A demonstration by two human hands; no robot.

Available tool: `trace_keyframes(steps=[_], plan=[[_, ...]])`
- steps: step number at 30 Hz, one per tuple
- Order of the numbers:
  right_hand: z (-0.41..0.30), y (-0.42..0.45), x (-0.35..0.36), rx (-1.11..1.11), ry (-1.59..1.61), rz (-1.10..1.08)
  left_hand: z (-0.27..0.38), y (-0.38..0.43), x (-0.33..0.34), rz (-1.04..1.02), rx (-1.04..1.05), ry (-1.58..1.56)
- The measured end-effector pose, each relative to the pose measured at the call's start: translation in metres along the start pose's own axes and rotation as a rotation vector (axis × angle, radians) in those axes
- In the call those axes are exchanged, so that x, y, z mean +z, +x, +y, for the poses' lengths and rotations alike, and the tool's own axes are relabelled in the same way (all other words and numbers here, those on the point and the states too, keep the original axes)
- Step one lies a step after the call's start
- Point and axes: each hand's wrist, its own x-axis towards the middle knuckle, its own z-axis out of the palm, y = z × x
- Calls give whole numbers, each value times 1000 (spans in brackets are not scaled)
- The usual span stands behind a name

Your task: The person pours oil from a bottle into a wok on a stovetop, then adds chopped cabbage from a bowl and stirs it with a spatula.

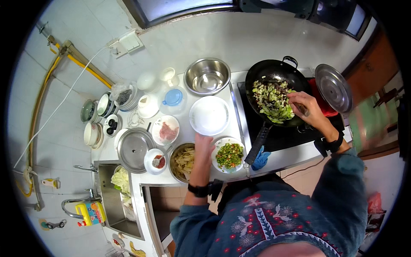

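Note:
My right hand (305, 106) grips the wooden handle (301, 110) of a cooking utensil whose far end is among chopped green vegetables (273, 101) in a black wok (253, 69). My left hand (204, 147), blurred by motion, is at the near rim of a white plate (209, 115); I cannot tell whether it holds the rim. Right of that hand lies a plate of diced green and orange vegetables (229, 155). Partly behind my left forearm is a metal bowl of pale cut food (183, 160).
A steel basin (207, 77) stands behind the white plate. Farther left are a plate of raw meat (167, 131), a bowl of red seasoning (159, 162), a steel lid (136, 151) and a sink (117, 205). A blue cloth (261, 159) lies beside the wok handle (260, 141). Another lid (334, 88) leans at right.

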Motion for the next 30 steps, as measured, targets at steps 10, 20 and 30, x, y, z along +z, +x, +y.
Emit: trace_keyframes(steps=[10, 20, 30], plan=[[-44, 14, -39, 360, 308, 24, -6, -86, -35, -122, 196, 152], [20, 4, -34, 39, -120, 33, -38, -104, -54, -60, 134, 88], [-42, -8, -105, 128, 170, -309, -48, -111, -39, -45, 124, 42]])
